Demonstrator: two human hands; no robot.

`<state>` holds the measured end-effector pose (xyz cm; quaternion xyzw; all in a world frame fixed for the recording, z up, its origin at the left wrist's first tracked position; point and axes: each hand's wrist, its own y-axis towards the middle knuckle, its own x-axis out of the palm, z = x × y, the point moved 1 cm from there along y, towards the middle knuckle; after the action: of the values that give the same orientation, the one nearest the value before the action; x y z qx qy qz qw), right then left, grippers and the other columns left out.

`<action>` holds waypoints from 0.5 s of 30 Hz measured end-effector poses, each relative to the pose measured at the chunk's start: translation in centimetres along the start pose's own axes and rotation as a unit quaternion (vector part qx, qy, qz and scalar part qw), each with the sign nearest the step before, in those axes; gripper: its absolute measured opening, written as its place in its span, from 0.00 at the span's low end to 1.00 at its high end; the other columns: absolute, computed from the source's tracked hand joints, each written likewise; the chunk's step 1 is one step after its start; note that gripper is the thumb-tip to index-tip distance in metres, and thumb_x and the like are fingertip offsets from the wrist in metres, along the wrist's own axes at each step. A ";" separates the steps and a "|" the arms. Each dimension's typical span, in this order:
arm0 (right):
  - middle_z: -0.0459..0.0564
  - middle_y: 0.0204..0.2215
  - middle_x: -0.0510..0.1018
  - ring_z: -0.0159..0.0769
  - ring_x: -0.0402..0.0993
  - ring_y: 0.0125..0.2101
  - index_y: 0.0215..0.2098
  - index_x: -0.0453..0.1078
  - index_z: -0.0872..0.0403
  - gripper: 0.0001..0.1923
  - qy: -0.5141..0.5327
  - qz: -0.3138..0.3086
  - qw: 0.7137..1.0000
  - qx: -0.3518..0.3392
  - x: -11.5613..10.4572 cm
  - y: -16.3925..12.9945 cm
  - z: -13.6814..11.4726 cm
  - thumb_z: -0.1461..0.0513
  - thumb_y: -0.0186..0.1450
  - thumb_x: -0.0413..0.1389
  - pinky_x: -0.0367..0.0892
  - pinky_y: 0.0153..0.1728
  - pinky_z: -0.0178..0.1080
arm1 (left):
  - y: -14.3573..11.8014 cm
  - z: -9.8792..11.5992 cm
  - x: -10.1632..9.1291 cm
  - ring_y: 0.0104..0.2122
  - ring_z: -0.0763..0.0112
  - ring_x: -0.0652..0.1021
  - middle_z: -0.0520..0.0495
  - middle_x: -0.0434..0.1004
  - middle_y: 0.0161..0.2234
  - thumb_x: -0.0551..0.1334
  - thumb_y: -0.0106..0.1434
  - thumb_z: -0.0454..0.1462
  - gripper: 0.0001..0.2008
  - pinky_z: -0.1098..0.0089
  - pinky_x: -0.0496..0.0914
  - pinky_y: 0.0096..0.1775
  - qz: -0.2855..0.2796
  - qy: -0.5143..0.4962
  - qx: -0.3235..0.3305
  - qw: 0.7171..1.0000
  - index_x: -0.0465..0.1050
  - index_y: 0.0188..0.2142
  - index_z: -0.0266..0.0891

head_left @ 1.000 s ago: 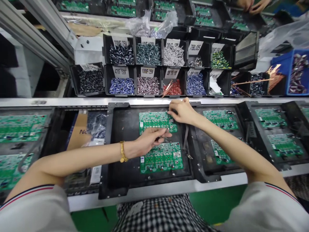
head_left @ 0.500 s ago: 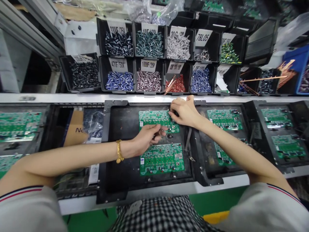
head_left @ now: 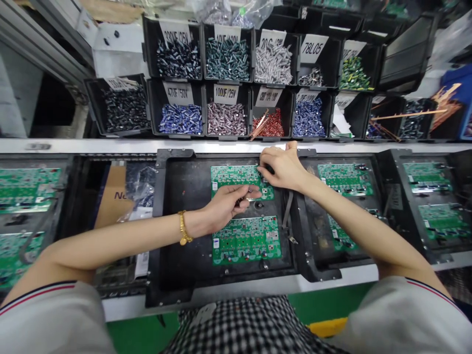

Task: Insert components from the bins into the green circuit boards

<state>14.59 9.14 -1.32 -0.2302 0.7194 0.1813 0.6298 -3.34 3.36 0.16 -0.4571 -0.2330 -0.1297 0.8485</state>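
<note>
My right hand (head_left: 280,167) is closed, fingers bent down at the right end of the upper green circuit board (head_left: 236,173). What its fingertips pinch is hidden beneath them. Just left of it, my left hand (head_left: 228,206) is curled palm-up over that board's lower edge, with thumb and fingers together around something small and dark that I cannot make out. A gold bracelet (head_left: 183,228) circles the left wrist. Below the hands lies the lower circuit board (head_left: 246,241), bearing a few small parts along its front edge. Both boards rest in a black tray fixture (head_left: 184,265).
Behind the rail (head_left: 125,146) stand black bins of loose components, including blue capacitors (head_left: 180,118), mauve capacitors (head_left: 226,118) and red parts (head_left: 272,123). More boards lie in fixtures on the right (head_left: 345,180) and left (head_left: 29,189). A metal clip arm (head_left: 287,211) lies beside the boards.
My left hand has shifted slightly right, closer to my right hand. The right hand stays at the upper board's right end. The view has moved slightly.
</note>
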 end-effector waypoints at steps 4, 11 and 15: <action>0.49 0.31 0.72 0.39 0.63 0.35 0.29 0.66 0.56 0.12 0.000 -0.001 1.000 -0.007 0.0 0.0 0.0 0.59 0.63 0.44 0.42 0.37 0.42 | 0.3 0.0 0.2 0.17 0.86 0.56 0.39 0.75 0.32 0.54 0.68 0.31 0.12 0.79 0.48 0.19 -0.007 -0.005 -0.001 1.000 0.74 0.33 0.26; 0.49 0.32 0.72 0.39 0.63 0.35 0.30 0.65 0.56 0.12 -0.002 0.006 1.000 -0.005 0.0 -0.1 0.0 0.59 0.63 0.44 0.43 0.38 0.43 | 0.4 0.1 0.3 0.16 0.86 0.56 0.44 0.72 0.27 0.54 0.68 0.33 0.14 0.79 0.46 0.19 -0.014 -0.028 -0.003 1.000 0.75 0.32 0.26; 0.49 0.31 0.72 0.39 0.63 0.35 0.29 0.65 0.56 0.12 -0.004 -0.001 1.000 -0.002 -0.1 0.0 0.0 0.59 0.63 0.44 0.43 0.37 0.43 | 0.2 0.4 0.5 0.16 0.87 0.57 0.46 0.69 0.26 0.54 0.68 0.33 0.13 0.79 0.46 0.19 -0.031 -0.048 0.022 0.998 0.75 0.32 0.27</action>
<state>14.60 9.10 -1.24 -0.2314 0.7163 0.1832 0.6323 -2.94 3.76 0.44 -0.4366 -0.2902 -0.1290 0.8417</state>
